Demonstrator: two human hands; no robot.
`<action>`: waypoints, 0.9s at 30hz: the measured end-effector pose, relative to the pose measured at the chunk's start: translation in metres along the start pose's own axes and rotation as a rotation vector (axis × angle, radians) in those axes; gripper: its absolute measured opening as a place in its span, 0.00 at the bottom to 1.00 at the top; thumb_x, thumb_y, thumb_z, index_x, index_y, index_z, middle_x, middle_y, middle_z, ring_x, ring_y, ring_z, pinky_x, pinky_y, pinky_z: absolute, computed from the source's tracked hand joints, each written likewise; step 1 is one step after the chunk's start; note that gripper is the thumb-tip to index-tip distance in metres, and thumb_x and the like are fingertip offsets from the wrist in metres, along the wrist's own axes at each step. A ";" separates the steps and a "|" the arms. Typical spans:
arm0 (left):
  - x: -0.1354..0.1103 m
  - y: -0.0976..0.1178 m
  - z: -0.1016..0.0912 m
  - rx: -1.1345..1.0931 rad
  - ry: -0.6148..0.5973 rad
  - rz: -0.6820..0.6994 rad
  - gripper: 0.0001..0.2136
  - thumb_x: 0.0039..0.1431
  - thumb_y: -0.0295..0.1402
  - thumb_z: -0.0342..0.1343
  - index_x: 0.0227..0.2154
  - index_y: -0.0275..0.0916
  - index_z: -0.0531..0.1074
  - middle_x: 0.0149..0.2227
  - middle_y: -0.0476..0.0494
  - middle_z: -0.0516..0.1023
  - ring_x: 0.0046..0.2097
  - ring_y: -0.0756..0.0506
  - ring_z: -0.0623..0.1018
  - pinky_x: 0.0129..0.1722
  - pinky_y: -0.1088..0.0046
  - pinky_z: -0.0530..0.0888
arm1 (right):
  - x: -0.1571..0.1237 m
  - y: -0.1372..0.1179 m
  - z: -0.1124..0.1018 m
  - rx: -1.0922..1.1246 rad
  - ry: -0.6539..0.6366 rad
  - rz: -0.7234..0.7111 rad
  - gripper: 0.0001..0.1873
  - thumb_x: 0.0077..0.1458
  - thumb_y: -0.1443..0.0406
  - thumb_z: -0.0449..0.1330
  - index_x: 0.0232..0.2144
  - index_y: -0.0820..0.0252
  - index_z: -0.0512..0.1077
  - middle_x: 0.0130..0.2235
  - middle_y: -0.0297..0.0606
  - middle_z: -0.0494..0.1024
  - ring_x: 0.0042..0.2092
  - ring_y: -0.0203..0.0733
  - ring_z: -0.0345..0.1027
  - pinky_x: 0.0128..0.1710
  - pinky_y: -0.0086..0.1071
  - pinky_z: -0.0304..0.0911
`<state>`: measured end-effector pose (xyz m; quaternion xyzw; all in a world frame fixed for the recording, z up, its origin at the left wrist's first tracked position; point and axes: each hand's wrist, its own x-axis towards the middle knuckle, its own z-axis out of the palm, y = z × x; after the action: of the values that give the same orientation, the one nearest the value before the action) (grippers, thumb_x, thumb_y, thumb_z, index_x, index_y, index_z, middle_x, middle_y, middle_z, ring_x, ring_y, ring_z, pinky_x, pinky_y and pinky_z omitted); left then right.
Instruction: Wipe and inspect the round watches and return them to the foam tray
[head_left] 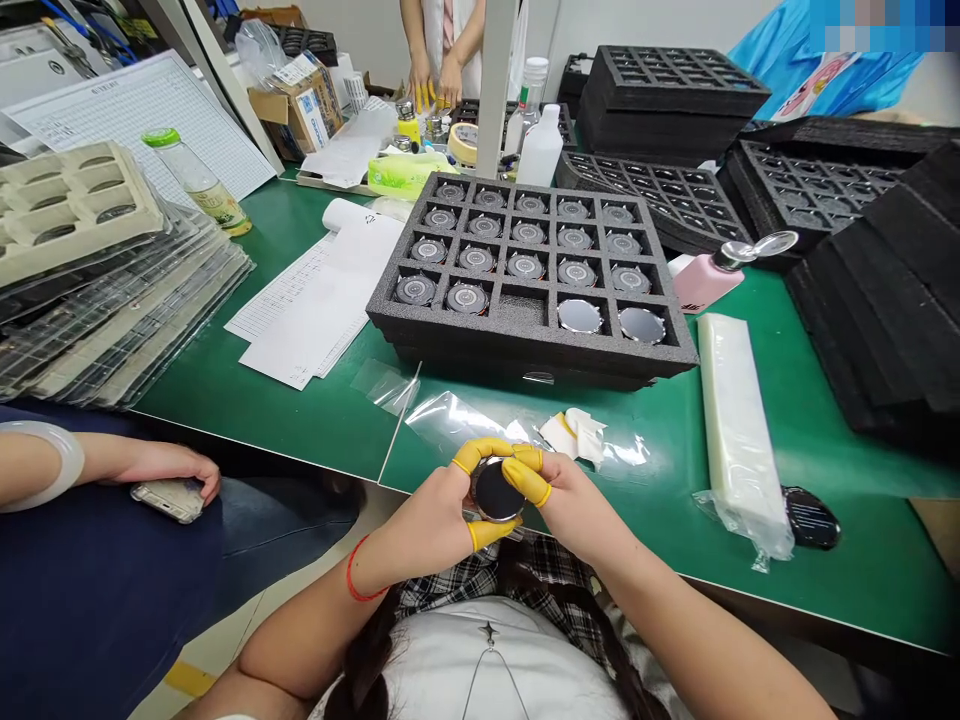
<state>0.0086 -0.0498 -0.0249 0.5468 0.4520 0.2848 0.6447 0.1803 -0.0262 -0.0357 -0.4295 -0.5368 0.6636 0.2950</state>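
Both my hands hold a small round disc with a dark face and metal rim, just in front of my chest at the table's near edge. My left hand grips it from the left with yellow finger cots on thumb and forefinger. My right hand pinches it from the right, also with yellow cots. Beyond them stands a black foam tray whose cells hold several similar round discs; one front cell is bare.
Clear plastic bags and white wipes lie on the green mat. A long wrapped white block, pink dispenser bottle, foam tray stacks, papers. Another person's hand holds a phone at left; someone stands at the back.
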 end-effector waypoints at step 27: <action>0.015 -0.030 -0.046 -0.240 -0.046 0.046 0.22 0.58 0.38 0.60 0.54 0.37 0.68 0.32 0.43 0.80 0.38 0.42 0.81 0.45 0.63 0.75 | 0.128 -0.095 -0.074 -1.134 0.497 -0.307 0.15 0.58 0.66 0.55 0.45 0.60 0.76 0.42 0.48 0.79 0.47 0.54 0.70 0.49 0.48 0.63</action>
<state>-0.0303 -0.0237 -0.0576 0.4824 0.3871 0.3392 0.7088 0.1812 0.1404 0.0200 -0.5784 -0.7756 0.1070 0.2291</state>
